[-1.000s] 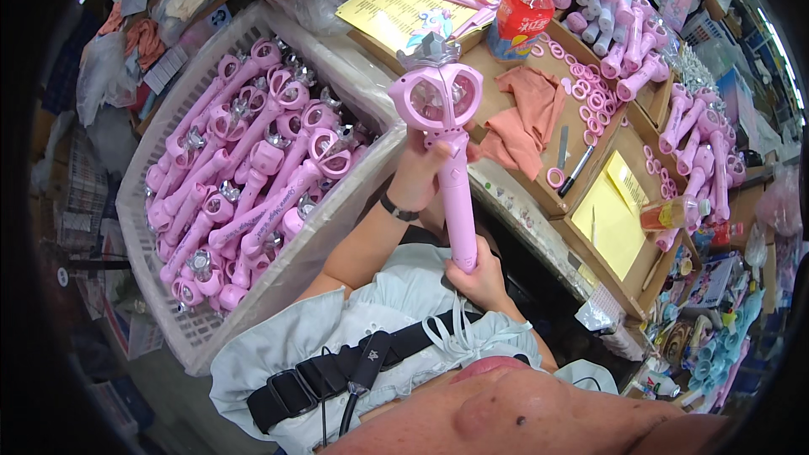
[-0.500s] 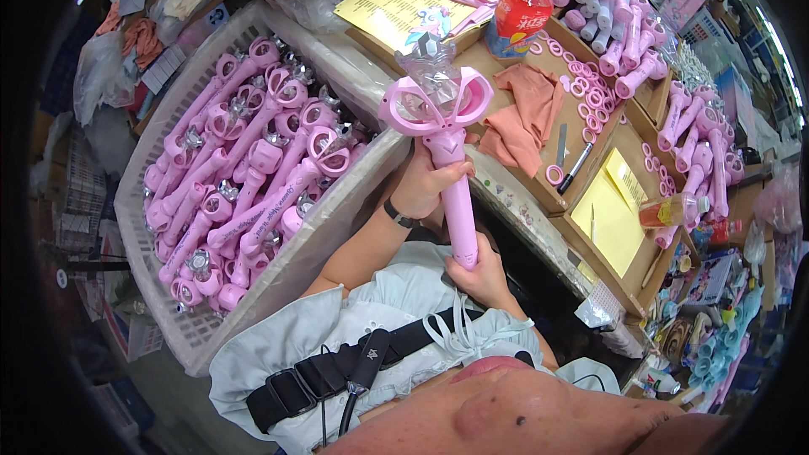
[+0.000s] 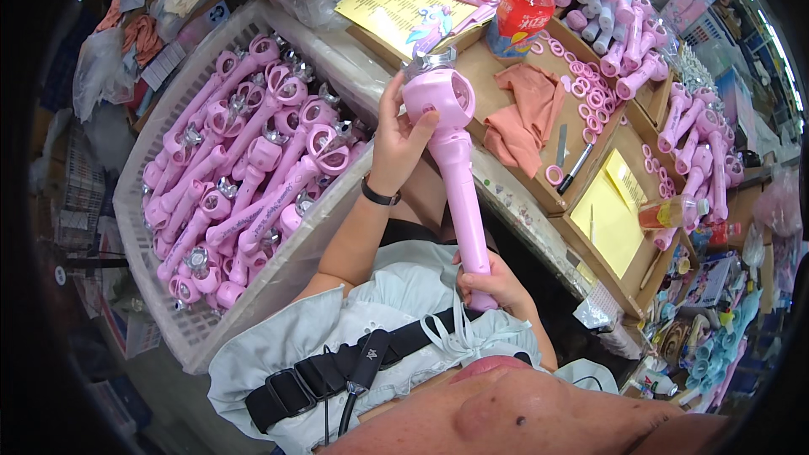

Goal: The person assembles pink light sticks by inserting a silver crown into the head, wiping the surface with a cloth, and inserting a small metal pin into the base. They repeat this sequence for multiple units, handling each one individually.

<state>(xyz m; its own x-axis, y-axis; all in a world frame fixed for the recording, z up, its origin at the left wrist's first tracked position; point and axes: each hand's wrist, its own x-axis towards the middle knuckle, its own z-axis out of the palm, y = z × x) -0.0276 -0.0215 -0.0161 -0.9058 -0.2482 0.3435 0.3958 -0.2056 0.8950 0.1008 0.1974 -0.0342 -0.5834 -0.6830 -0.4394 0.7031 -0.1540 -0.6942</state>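
Note:
A pink toy wand (image 3: 462,190) with a clear, silvery crown-like top is held in front of me between both hands. My left hand (image 3: 406,128) grips its rounded head from the left side, thumb across the front. Around the lower end of the handle, my right hand (image 3: 499,282) is closed. To my left stands a pale plastic crate (image 3: 135,240) heaped with similar pink wands (image 3: 244,164). The workbench edge lies just beyond and to the right of the held wand.
On the bench are a red-labelled bottle (image 3: 518,17), an orange cloth (image 3: 524,114), a black marker (image 3: 576,168), many pink rings (image 3: 590,94) and yellow paper (image 3: 602,223). More pink wand parts (image 3: 628,42) pile up at the far right. A printed yellow sheet (image 3: 396,0) lies at the back.
The wand has turned about its length and come lower, toward me. My left hand has shifted from the upper handle to the wand's head; my right hand stays at its lower end.

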